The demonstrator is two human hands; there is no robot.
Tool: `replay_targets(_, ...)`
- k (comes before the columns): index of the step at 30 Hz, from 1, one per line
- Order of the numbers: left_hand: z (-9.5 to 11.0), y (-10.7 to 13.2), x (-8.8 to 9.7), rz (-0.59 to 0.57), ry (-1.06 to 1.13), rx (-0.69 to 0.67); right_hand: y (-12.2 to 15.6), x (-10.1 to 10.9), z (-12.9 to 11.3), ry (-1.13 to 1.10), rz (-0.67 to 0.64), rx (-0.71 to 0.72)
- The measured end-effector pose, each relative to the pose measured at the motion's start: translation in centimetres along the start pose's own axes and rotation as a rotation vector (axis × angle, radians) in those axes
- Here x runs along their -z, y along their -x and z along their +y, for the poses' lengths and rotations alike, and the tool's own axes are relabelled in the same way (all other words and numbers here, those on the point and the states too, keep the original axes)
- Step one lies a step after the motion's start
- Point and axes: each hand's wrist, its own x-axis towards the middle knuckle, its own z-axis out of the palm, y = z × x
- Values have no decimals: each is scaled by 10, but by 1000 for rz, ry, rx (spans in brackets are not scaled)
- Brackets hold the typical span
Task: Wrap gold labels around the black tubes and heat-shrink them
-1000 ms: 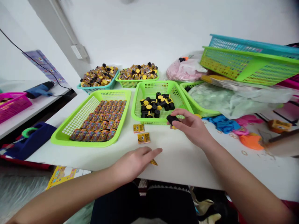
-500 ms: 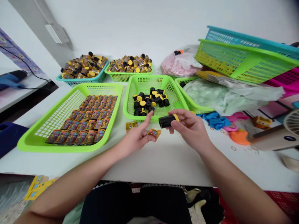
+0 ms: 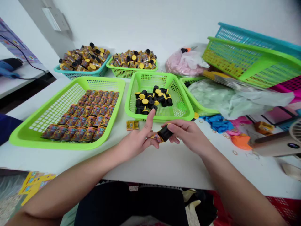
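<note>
On the white table [image 3: 164,169], a wide green plastic basket [image 3: 58,145] holding printed cylinders [image 3: 81,120] stands left of a square green plastic basket [image 3: 182,116] holding black-and-yellow plastic cylinders [image 3: 150,103]. Behind the wide basket stands a turquoise plastic basket [image 3: 82,74]; before the square basket lies a flat rectangular yellow packet [image 3: 133,125].

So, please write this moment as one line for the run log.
left hand: holds sleeve | right hand: holds black tube, end at sleeve | near: second sleeve on table, green basket of tubes
</note>
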Motion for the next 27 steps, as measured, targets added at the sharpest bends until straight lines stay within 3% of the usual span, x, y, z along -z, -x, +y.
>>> replay_targets(6,-1,1,-1,4,-52,-53,0,0,-3,5,80,-86)
replay_targets(13,-1,0,-1,5,28,2,1,-1,-7,56,64,-58)
replay_targets(16,3,0,-5,-6,208,64,1,-5,-7,102,89,47)
replay_targets(21,13,-4,-8,35,646,170,-1,-10,5,154,52,343)
replay_targets(27,18,-8,-7,90,894,233,-1,-14,12,217,61,581)
